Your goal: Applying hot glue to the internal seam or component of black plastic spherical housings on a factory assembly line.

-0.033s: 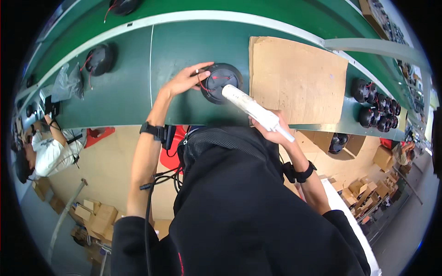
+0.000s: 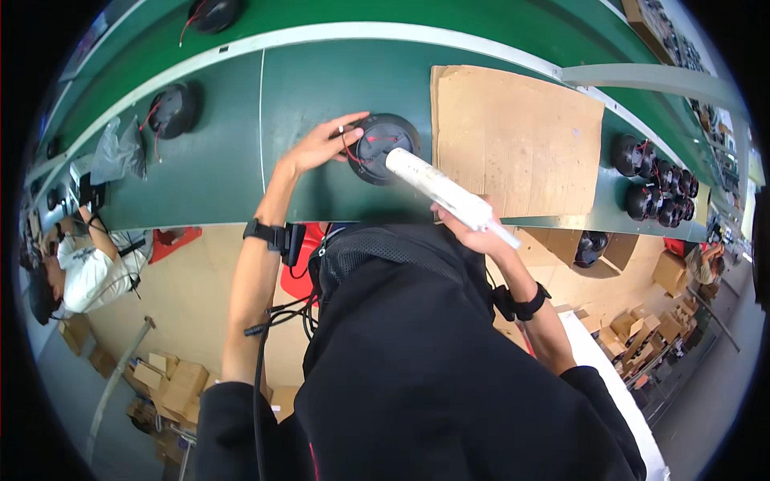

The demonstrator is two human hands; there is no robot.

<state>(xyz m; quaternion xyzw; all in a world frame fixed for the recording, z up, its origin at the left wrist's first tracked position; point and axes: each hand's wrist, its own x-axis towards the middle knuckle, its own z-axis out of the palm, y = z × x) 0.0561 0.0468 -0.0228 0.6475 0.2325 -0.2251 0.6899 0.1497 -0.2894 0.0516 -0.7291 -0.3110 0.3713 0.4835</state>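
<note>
A black round housing (image 2: 391,135) with red wires lies on the green workbench in front of me. My left hand (image 2: 325,146) grips its left rim, fingers along the edge and a white band on one finger. In my right hand (image 2: 476,232) is a white cylindrical tool (image 2: 437,188), held slantwise. Its broad end reaches over the lower right part of the housing, hiding that area. A narrower end sticks out past my right hand. Whether the broad end touches the housing I cannot tell.
A flat cardboard sheet (image 2: 517,140) lies right of the housing. More black round units (image 2: 654,180) stand far right, another (image 2: 172,111) at left beside a grey plastic bag (image 2: 119,151). A white rail (image 2: 353,32) borders the bench's back. A co-worker (image 2: 96,268) sits at left.
The bench, housing and cardboard appear very slightly shifted in the picture. The white tool's narrow end has swung a little to the right; both hands keep their hold.
</note>
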